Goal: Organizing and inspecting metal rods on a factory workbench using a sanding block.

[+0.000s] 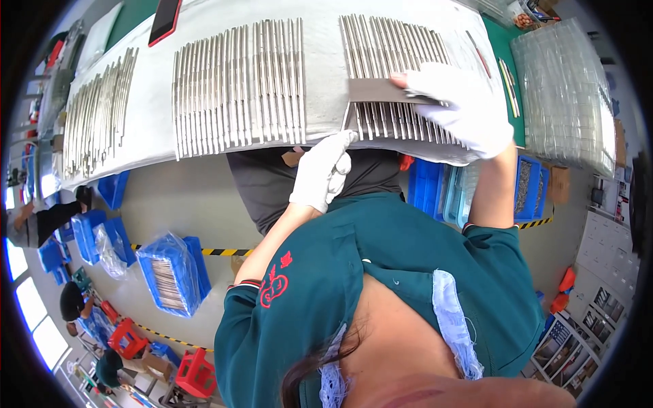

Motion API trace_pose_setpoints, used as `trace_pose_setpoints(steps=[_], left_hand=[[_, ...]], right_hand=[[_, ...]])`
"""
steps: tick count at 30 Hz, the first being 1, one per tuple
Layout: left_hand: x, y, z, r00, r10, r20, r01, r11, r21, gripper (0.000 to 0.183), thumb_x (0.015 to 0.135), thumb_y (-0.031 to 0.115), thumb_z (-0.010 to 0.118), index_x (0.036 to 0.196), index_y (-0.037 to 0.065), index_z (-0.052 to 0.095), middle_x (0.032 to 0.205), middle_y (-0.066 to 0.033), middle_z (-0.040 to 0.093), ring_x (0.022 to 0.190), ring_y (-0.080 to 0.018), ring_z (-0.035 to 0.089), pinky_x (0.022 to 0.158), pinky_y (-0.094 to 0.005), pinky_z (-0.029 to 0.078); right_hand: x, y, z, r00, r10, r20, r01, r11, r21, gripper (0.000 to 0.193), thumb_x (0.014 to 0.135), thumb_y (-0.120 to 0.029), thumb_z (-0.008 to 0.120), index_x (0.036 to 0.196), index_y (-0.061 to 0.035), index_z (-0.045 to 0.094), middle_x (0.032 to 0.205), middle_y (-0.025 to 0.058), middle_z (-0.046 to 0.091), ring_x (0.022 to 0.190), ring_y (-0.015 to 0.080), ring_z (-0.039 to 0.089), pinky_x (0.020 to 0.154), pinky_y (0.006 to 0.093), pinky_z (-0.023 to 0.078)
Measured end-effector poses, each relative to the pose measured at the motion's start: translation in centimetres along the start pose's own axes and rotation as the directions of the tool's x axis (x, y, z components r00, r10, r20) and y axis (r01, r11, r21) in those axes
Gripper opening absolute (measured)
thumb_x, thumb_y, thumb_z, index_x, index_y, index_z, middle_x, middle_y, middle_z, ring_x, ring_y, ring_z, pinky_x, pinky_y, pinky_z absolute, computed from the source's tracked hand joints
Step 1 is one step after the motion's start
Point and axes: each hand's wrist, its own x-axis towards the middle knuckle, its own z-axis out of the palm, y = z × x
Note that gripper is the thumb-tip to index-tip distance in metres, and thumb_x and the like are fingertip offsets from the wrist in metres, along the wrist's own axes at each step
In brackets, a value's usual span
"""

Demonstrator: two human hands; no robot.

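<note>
My right hand [466,109], in a white glove, is closed on one end of a flat dark grey strip [377,92]. The strip lies across a row of slim metal rods [394,47] on the right part of the white-covered table. At the table's near edge, my white-gloved left hand [320,175] pinches the near end of a thin metal rod [347,117] at the row's left side. Further left lie two adjoining groups of similar rods [211,88], side by side. A looser group of thinner rods [102,109] sits at the far left.
A red-edged phone [165,22] lies at the back. Clear plastic trays [564,88] are stacked on the right, beside thin sticks [509,88] on a green mat. Blue bins [425,187] stand below the table; a plastic-lined blue crate [170,275] holds rods. Other people work at lower left.
</note>
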Motion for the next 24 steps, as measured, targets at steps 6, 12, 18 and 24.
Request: trace_pose_setpoints(steps=[6,12,18,24], left_hand=[[0.9,-0.5,-0.8,0.990,-0.089,0.111,0.100,0.990,-0.102,0.033,0.102,0.038,0.054,0.112,0.008,0.063,0.056,0.0057,0.039,0.038,-0.0046,0.028,0.035,-0.0215,0.022],[1.0,-0.1,-1.4,0.966,-0.166,0.200,0.205,0.959,-0.194,0.027,0.104,0.041,0.048,0.107,0.016,0.058,0.055,0.0072,0.030,0.038,-0.0048,0.025,0.032,-0.0210,0.020],[1.9,-0.5,-2.1,0.913,-0.200,0.355,0.318,0.895,-0.314,0.027,0.106,0.040,0.042,0.106,0.017,0.057,0.056,0.0066,0.030,0.038,-0.0053,0.025,0.030,-0.0213,0.021],[2.4,-1.2,-2.8,0.910,-0.186,0.370,0.323,0.878,-0.354,0.025,0.106,0.040,0.042,0.105,0.019,0.056,0.057,0.0062,0.031,0.037,-0.0057,0.025,0.030,-0.0215,0.022]], right_hand=[[-0.3,1.0,1.0,0.966,-0.101,-0.236,0.173,0.936,0.308,0.046,0.084,-0.006,0.066,0.129,-0.0200,0.066,0.115,0.0061,0.069,0.104,0.0262,0.063,0.093,0.0341,0.049],[2.1,-0.9,2.1,0.992,-0.114,-0.051,0.119,0.987,0.106,0.043,0.084,-0.004,0.066,0.126,-0.0112,0.067,0.124,0.0035,0.068,0.112,0.0238,0.063,0.101,0.0333,0.048],[1.9,-0.3,1.4,0.996,-0.079,-0.044,0.084,0.986,0.145,0.044,0.084,-0.003,0.066,0.127,-0.0119,0.066,0.124,0.0058,0.067,0.112,0.0245,0.063,0.101,0.0326,0.048],[1.4,1.9,-0.2,0.992,-0.128,0.001,0.121,0.943,0.310,0.047,0.083,-0.005,0.066,0.130,-0.0116,0.064,0.127,0.0080,0.066,0.118,0.0257,0.061,0.103,0.0351,0.046]])
